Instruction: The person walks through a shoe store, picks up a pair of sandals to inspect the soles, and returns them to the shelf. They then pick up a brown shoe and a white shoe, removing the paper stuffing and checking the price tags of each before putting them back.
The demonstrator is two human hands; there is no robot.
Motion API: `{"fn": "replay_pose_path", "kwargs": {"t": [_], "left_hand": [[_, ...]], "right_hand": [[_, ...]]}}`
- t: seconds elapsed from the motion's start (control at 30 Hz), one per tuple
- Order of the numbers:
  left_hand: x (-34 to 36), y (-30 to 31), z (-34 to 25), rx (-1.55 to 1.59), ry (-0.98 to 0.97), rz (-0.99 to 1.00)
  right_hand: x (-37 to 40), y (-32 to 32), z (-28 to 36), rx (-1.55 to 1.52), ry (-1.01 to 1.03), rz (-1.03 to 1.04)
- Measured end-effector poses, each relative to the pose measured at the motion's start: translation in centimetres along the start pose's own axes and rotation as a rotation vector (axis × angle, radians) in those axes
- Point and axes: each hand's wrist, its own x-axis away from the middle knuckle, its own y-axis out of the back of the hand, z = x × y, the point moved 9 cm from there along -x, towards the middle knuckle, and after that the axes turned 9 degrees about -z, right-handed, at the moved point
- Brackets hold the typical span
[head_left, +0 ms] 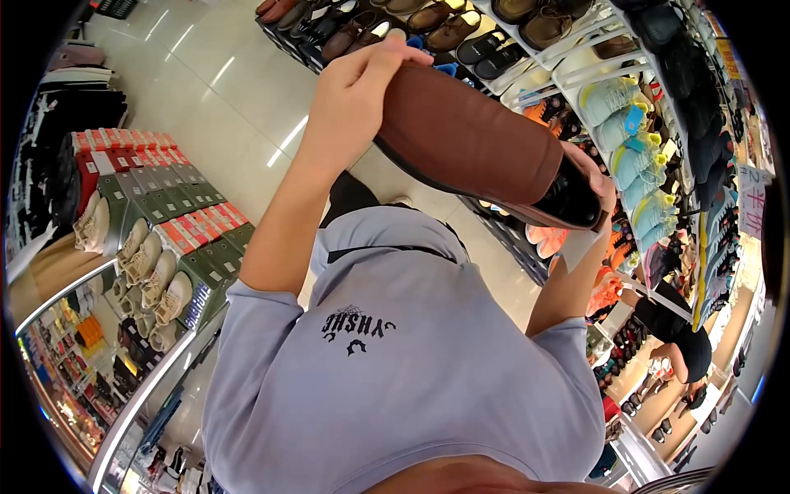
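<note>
A brown leather slip-on shoe [469, 132] is held up in front of my chest, its toe to the upper left and its dark opening to the right. My left hand [358, 86] grips the toe end, with the thumb on top. At the heel, my right hand [605, 188] is closed around the back of the shoe; some of its fingers are hidden behind it. A white piece of paper or tag [579, 247] hangs below the heel, close to my right wrist. The black sole edge shows along the shoe's lower side.
Rows of brown and black shoes [451, 31] stand on racks ahead. Pale blue and yellow sneakers [654, 210] line the right-hand shelves. To the left are stacked shoeboxes [156, 185] and beige sneakers [160, 276]. Another person [687, 342] in black bends at the far right.
</note>
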Motion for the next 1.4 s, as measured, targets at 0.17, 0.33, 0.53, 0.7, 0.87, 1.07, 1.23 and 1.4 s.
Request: {"fn": "replay_pose_path", "kwargs": {"t": [0.17, 0.33, 0.53, 0.7, 0.87, 1.07, 1.23, 1.4], "left_hand": [[0.1, 1.5, -2.2, -0.184, -0.195, 0.174], [-1.0, 5.7, -1.0, -0.109, -0.11, 0.2], [-2.9, 17.5, 4.6, 0.357, 0.007, -0.182], [-3.2, 24.2, 5.2, 0.627, -0.003, -0.301], [-1.5, 27.0, 4.0, 0.858, 0.084, -0.097], [-0.7, 28.7, 4.5, 0.711, 0.188, 0.203], [-3.0, 31.5, 4.1, 0.466, 0.124, -0.032], [-6.7, 33.8, 6.6, 0.768, 0.141, 0.108]], "right_hand": [[-0.7, -1.5, -0.3, 0.015, 0.007, 0.082], [-1.2, -7.1, -0.1, 0.122, 0.091, 0.047], [-3.2, -17.4, 2.0, 0.12, 0.256, 0.189], [-4.3, -26.0, 3.1, 0.236, 0.489, 0.197], [-7.1, -32.1, 2.3, -0.039, 0.559, 0.273], [-12.2, -40.6, -1.8, 0.061, 0.449, 0.354], [-14.9, -46.8, -3.8, 0.177, 0.533, 0.248], [-18.2, -50.2, -4.9, -0.057, 0.235, 0.345]]}}
